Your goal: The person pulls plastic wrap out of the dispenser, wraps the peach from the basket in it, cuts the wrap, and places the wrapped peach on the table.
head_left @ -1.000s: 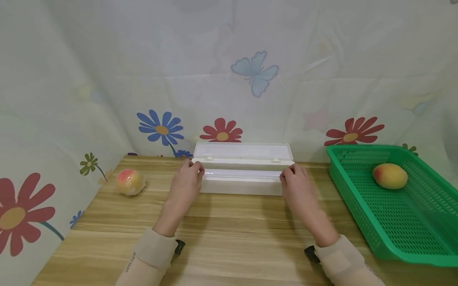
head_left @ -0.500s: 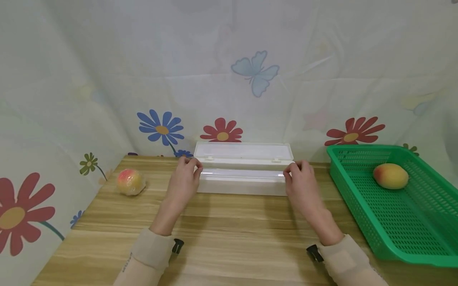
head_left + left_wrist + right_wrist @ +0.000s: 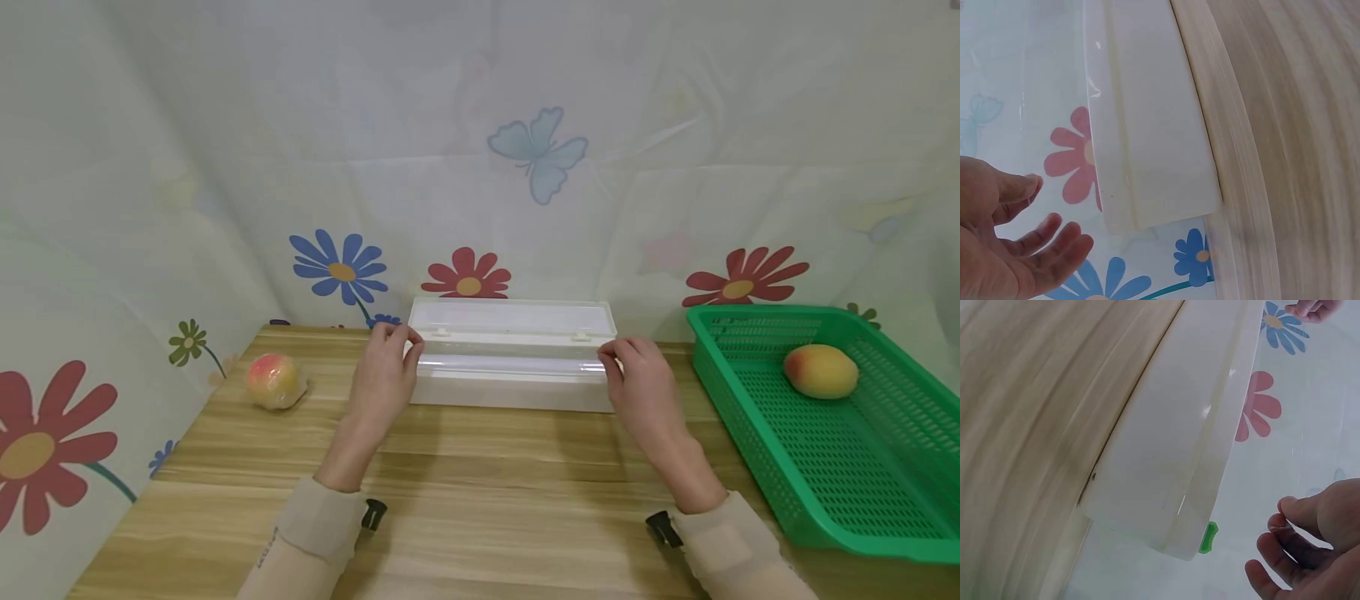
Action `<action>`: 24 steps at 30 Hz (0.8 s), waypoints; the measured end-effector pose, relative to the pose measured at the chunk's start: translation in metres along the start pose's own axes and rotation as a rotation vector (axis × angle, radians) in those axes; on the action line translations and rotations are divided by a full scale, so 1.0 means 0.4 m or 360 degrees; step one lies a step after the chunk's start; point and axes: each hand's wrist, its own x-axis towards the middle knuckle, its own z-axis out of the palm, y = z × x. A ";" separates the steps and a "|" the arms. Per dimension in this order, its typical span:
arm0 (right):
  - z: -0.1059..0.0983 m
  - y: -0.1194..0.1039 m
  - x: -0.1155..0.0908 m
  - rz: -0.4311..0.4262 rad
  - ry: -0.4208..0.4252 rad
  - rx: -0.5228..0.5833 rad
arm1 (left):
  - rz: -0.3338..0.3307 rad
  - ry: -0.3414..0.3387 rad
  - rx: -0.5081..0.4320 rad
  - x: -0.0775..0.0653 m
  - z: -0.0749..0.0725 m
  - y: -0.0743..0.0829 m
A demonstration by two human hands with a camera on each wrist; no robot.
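Note:
A long white cling film box [image 3: 510, 394] lies across the table with its lid [image 3: 513, 317] raised at the back. Inside it shows a shiny roll of cling film [image 3: 510, 365]. At the box's left end my left hand [image 3: 382, 375] pinches the film's edge between thumb and index finger. My right hand [image 3: 643, 396] pinches the other corner at the right end. The film is so clear that its edge is hard to make out. In the left wrist view the other fingers of the left hand [image 3: 1016, 237] spread loosely; the right hand [image 3: 1316, 544] looks similar in its own view.
On the left of the wooden table [image 3: 480, 500] sits a red-yellow peach [image 3: 275, 381] wrapped in clear film. A green plastic basket [image 3: 738, 425] stands on the right, holding a yellow-red mango [image 3: 821, 372]. A flowered curtain [image 3: 360, 125] hangs close behind the box.
Both hands have drawn slightly apart and risen a little, still pinching the film. The box, peach and basket stay in place.

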 end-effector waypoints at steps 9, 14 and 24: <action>-0.006 0.010 0.004 -0.0022 0.0062 0.0088 | 0.0081 0.0070 -0.0058 0.008 -0.012 0.005; -0.019 0.009 0.009 -0.0051 0.0067 0.0092 | 0.0143 0.0127 -0.0084 0.010 -0.016 0.006; -0.045 -0.001 0.017 -0.0052 0.0027 0.0052 | 0.0131 0.0141 -0.0215 0.008 -0.033 0.013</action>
